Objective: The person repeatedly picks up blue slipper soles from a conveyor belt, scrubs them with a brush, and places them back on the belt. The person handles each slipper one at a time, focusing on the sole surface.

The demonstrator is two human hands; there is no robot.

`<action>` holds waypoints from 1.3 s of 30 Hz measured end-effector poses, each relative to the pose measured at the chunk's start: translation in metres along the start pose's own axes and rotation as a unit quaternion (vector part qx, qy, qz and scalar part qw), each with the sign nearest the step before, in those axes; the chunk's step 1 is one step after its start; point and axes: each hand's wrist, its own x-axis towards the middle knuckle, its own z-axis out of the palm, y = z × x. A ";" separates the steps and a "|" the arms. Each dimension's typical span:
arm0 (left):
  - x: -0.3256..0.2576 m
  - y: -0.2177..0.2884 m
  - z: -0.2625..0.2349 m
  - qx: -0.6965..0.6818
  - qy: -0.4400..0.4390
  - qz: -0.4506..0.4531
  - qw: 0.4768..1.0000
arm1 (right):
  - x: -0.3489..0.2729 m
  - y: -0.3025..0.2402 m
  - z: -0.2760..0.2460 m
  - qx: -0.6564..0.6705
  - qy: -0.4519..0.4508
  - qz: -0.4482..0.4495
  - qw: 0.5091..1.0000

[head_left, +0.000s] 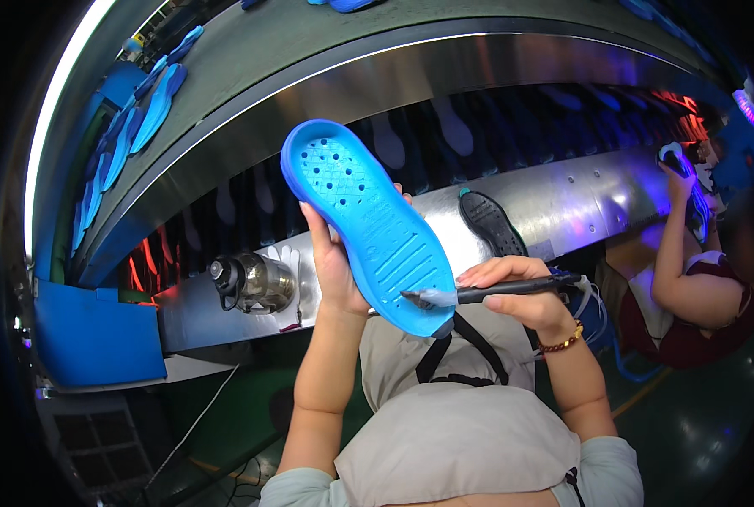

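Note:
A bright blue shoe sole (377,224) is held tilted in front of me, its holed and ribbed face toward me. My left hand (336,269) is closed round the sole's left edge, with some fingers hidden behind it. In my right hand (529,304) is a brush-like tool (516,288) with a black handle and a pale section near its dark tip. That tip lies over the sole's narrow lower end; whether it touches is hard to tell. A black sole (491,221) rests on the metal bench just beyond my right hand.
A dark-lidded, see-through bottle (263,283) stands on the metal bench (563,203) at left. Behind it runs a green conveyor belt (445,46), carrying blue soles (159,106) at far left. Several soles sit in the dark space below. A co-worker (690,296) handles a sole at right.

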 end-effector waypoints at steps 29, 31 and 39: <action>-0.008 -0.016 -0.018 0.069 0.023 -0.002 0.997 | 0.023 -0.020 0.022 -0.277 -0.036 -0.113 0.953; -0.008 -0.015 -0.019 0.063 0.031 0.001 0.998 | 0.025 -0.028 0.023 -0.304 -0.097 -0.122 0.940; -0.007 0.003 -0.004 -0.043 -0.016 -0.135 0.990 | 0.023 -0.037 0.036 -0.318 -0.218 -0.148 0.911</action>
